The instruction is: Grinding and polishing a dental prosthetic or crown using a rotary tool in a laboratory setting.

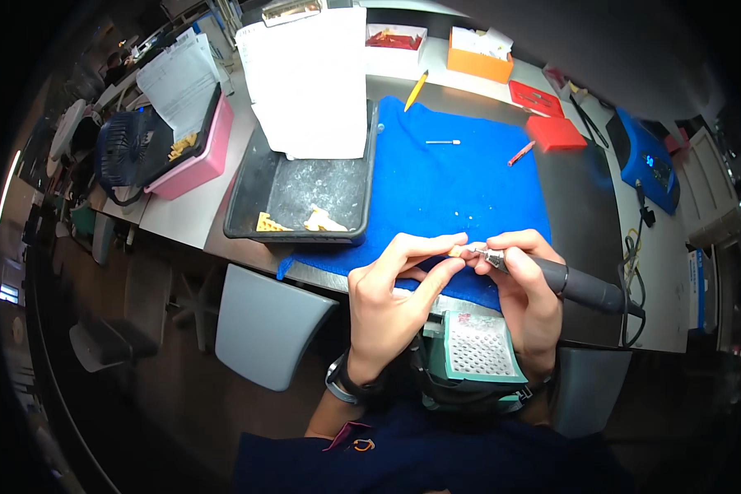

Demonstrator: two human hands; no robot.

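Observation:
Between thumb and fingertips, my left hand pinches a small yellowish piece, partly hidden by the fingers. My right hand is closed round a dark rotary handpiece with a metal nose and a cable at its rear. The handpiece's thin tip points left and is close to the piece; I cannot tell whether they touch. Both hands meet over the near edge of a blue cloth dotted with pale crumbs. Just below them is a green-framed box with a perforated light top.
To the left, a black tray holds cream-coloured pieces, with papers on a clipboard over its far part. A thin metal bit, yellow pen and red tool lie ahead. A blue control unit stands right.

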